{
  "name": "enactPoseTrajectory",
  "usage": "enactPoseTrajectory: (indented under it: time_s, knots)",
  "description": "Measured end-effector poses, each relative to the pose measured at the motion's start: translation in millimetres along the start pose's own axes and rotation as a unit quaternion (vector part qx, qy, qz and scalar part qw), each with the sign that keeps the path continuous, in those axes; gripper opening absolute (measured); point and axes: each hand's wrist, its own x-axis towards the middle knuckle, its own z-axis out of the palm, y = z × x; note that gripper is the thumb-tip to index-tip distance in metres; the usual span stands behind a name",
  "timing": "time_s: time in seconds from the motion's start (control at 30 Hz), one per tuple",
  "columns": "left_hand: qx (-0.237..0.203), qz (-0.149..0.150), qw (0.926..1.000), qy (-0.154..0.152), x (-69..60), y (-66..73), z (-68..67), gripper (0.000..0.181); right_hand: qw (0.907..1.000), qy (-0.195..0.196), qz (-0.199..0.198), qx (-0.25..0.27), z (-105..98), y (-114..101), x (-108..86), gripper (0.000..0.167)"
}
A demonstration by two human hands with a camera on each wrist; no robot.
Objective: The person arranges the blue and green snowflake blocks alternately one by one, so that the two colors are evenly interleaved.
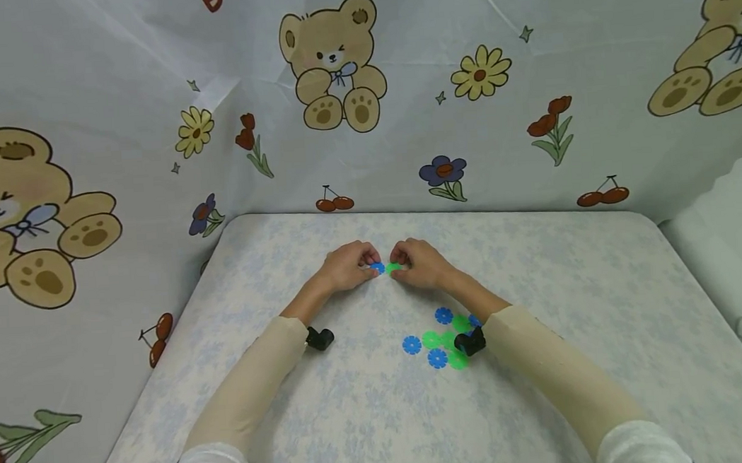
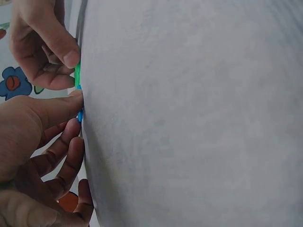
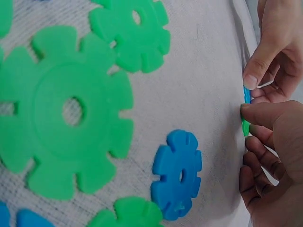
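Near the far side of the table, the left hand (image 1: 350, 267) pinches a blue notched disc (image 1: 377, 268) between thumb and fingers. Facing it, the right hand (image 1: 419, 262) pinches a green notched disc (image 1: 393, 267). In the left wrist view the blue disc (image 2: 80, 114) and green disc (image 2: 77, 75) meet edge to edge, both seen side-on. The right wrist view also shows the blue disc (image 3: 246, 94) against the green disc (image 3: 245, 126); whether their notches interlock I cannot tell. Fingers hide part of both discs.
Several loose blue discs (image 1: 412, 345) and green discs (image 1: 431, 340) lie on the table (image 1: 331, 418) nearer the body, some partly under the right wrist's black camera (image 1: 470, 341). A patterned cloth (image 1: 397, 39) hangs behind the table's far edge.
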Motion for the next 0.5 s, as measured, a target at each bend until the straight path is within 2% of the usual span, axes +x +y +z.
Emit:
enactPoseTrajectory:
  time_s: [0.27,0.5]
  knots:
    - [0.031,0.012,0.9994,-0.011,-1.8,1.3,-5.2,0.019,0.9999,-0.005,0.003,0.013,0.2,-1.9,2.9,0.028]
    - [0.067,0.02,0.9974,-0.016,-4.7,7.2,-3.2,0.02,0.9998,0.002,0.007,0.017,1.6,-0.9,-0.3,0.03]
